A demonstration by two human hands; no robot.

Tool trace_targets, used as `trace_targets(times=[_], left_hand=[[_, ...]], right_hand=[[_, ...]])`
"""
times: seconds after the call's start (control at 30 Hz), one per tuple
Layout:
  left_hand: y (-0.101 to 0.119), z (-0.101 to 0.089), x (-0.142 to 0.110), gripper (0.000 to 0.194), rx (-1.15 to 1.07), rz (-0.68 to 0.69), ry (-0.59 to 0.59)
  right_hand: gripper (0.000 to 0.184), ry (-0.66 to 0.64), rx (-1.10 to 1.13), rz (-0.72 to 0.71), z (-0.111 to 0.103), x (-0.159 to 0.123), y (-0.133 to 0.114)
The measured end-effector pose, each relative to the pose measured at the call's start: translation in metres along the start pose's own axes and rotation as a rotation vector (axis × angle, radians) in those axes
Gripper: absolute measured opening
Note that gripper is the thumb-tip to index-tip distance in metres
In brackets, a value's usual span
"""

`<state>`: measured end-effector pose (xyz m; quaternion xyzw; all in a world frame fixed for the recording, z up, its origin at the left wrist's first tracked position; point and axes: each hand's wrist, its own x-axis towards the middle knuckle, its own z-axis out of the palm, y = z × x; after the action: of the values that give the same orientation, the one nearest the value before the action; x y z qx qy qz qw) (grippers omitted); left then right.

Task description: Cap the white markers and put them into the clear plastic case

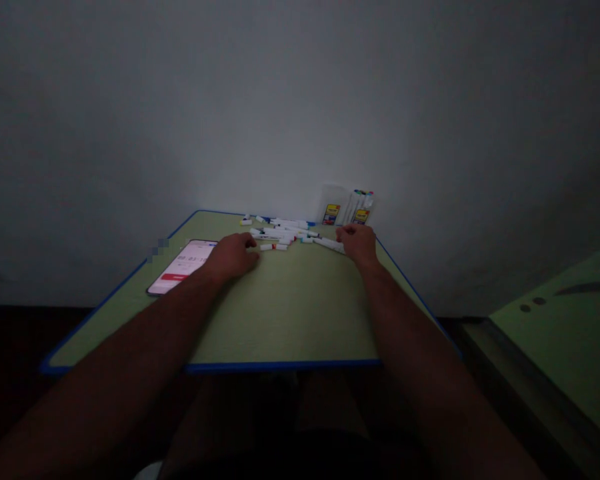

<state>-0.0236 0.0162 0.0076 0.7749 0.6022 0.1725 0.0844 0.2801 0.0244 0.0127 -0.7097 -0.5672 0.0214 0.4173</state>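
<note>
A: What is found at the near side?

B: A pale green tabletop with a blue rim (290,307) is crossed by 2 bare forearms. On the left, a dark-edged phone with a lit white screen and a red bar (185,263) is laid flat, partly covered by the left forearm.

A: How are the fingers held?

B: Those of the left hand (233,257) are released and loosely bent, with the thumb set apart. Those of the right hand (360,245) are curled over the end of some slim white markers (330,245); whether anything is grasped cannot be told.

A: And between the hands?

B: A white cylindrical piece with a red band (274,247) is seen just beside the left thumb. Slightly farther, a loose pile of white markers with coloured ends (285,230) is spread, some being crossed over others. At its far left, small white pieces (246,221) are scattered.

A: What is placed farthest?

B: At the far right edge, a translucent case with a yellow label (333,203) is stood upright. Just right of it, a clear case filled with colour-tipped markers (360,207) is stood, backed by a plain grey wall (280,100).
</note>
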Motion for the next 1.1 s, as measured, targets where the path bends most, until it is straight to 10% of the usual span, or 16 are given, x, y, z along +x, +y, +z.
trace_targets(times=[0.83, 1.1], left_hand=[[-0.004, 0.009, -0.001, 0.043, 0.010, 0.061, -0.010], [0.000, 0.007, -0.004, 0.041, -0.002, 0.055, 0.002]], right_hand=[[0.027, 0.063, -0.176, 0.085, -0.016, 0.011, 0.025], [0.021, -0.128, -0.281, -0.077, -0.006, 0.009, 0.025]])
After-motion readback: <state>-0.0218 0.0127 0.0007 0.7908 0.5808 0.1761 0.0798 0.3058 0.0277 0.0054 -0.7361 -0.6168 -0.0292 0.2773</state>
